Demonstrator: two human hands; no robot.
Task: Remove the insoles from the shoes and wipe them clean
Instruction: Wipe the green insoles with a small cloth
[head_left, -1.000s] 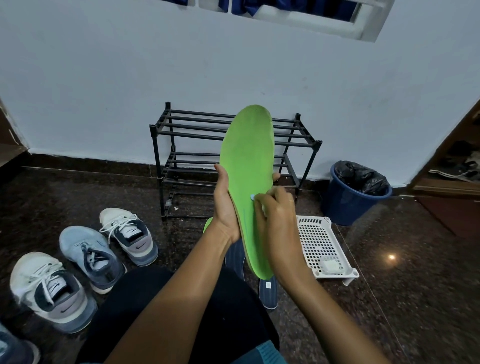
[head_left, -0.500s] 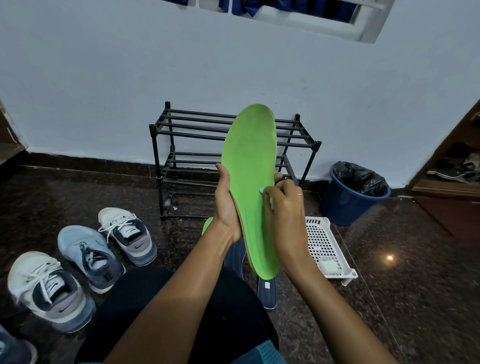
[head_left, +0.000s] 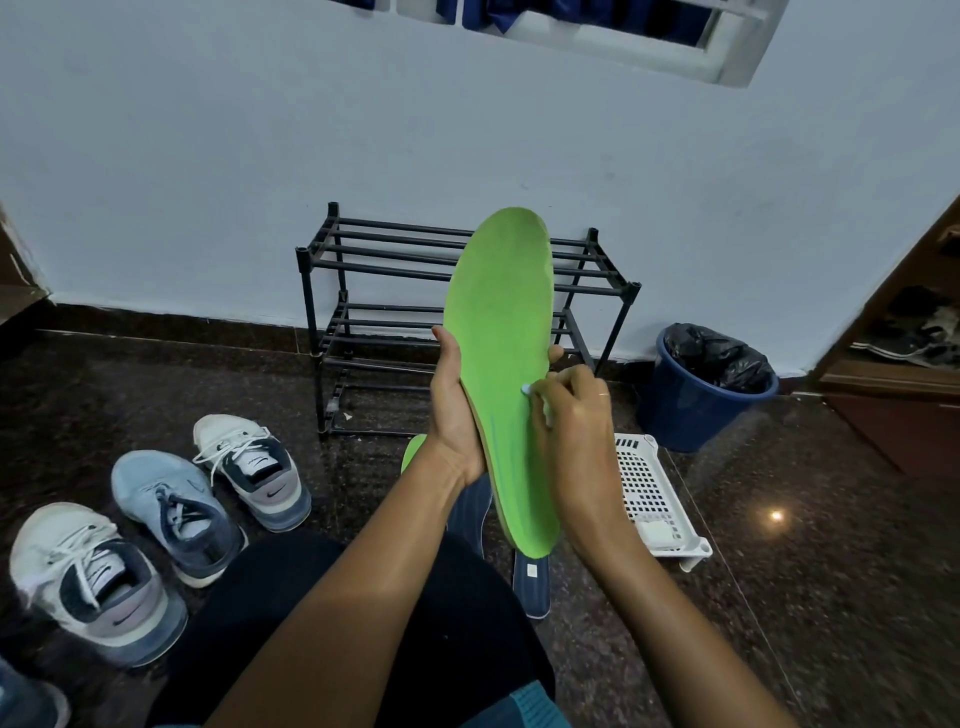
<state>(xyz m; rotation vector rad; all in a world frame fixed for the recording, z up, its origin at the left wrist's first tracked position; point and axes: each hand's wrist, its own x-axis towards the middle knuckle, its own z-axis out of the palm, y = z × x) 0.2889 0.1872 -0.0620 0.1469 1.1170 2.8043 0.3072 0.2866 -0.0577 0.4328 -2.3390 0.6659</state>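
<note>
In the middle of the frame, the left hand (head_left: 454, 415) is holding the green insole (head_left: 498, 364) upright, toe end pointing up in front of the shoe rack (head_left: 363, 270). Its thumb is lying straight along the insole's left edge, while the other fingers are wrapping behind it, with one fingertip (head_left: 555, 355) peeking out past the right edge. The right hand (head_left: 571, 415) is sitting against the insole's right edge with fingers curled tight, pinching a small white wipe (head_left: 527, 389) and pressing it onto the green surface about halfway down. Below the hands, dark insoles (head_left: 531, 582) are lying on the floor, and a second green tip (head_left: 413, 452) is showing beside the left wrist. Sneakers (head_left: 176, 514) are standing at lower left. A white basket (head_left: 649, 493) and a blue bin (head_left: 691, 415) are sitting at right.
</note>
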